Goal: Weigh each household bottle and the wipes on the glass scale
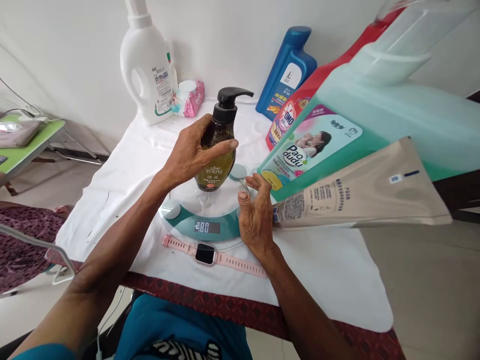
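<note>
My left hand [191, 150] is wrapped round a dark green pump bottle [213, 177] with a black pump top, thumb across its front and fingers behind. The bottle is upright over a round glass scale [183, 226]; I cannot tell whether its base touches the glass. Lit digits show on the scale's display [207, 227]. My right hand [258, 215] is at the scale's right edge, fingers bent and thumb apart, with nothing seen in it. A pink-strapped smartwatch [205, 254] lies flat in front of the scale.
A beige tube [367, 190] lies right of my right hand, before a big green Paodudu bottle [300, 145]. Behind are a red OMO bottle [279, 125], a blue bottle [287, 75], a pink tissue pack [193, 97] and a white detergent jug [144, 65]. White cloth [318, 270] covers the table.
</note>
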`<state>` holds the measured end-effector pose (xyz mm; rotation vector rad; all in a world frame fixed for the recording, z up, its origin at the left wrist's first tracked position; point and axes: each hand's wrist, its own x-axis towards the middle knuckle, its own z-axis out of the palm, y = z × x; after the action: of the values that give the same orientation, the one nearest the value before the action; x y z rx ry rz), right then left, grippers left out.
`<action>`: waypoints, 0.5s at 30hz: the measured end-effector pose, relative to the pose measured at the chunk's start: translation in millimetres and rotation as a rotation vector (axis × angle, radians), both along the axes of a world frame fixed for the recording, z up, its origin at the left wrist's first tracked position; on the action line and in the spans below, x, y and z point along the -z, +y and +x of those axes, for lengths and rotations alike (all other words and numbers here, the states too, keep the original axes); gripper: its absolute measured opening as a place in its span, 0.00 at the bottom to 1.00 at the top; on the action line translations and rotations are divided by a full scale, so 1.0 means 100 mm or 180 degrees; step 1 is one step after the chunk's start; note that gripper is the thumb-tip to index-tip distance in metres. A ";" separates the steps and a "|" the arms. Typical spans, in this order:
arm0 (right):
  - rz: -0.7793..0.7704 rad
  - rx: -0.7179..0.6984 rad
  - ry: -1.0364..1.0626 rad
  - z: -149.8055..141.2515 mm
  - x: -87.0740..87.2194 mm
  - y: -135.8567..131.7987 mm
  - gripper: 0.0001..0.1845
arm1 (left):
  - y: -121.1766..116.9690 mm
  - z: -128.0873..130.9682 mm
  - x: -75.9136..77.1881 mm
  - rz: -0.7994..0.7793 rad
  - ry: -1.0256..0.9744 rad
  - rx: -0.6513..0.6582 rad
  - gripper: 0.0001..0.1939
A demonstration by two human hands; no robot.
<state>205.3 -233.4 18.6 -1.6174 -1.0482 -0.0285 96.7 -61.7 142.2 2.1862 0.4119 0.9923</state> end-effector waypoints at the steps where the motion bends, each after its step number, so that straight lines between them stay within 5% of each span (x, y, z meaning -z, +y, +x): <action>1: 0.0012 -0.0003 -0.0015 0.00 0.00 0.00 0.37 | -0.01 0.00 0.01 0.0016 -0.0010 0.0015 0.21; 11: 0.0025 -0.0021 -0.0138 0.02 0.00 0.00 0.38 | -0.07 -0.17 0.00 -0.0401 0.0155 -0.0002 0.26; 15: 0.0003 -0.0013 -0.0177 0.03 0.00 -0.01 0.39 | 0.02 -0.32 0.03 -0.0601 0.0162 0.0316 0.34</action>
<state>208.2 -234.0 18.9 -1.6216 -1.0939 -0.0717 64.8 -59.6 139.4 2.0442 0.3998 0.8120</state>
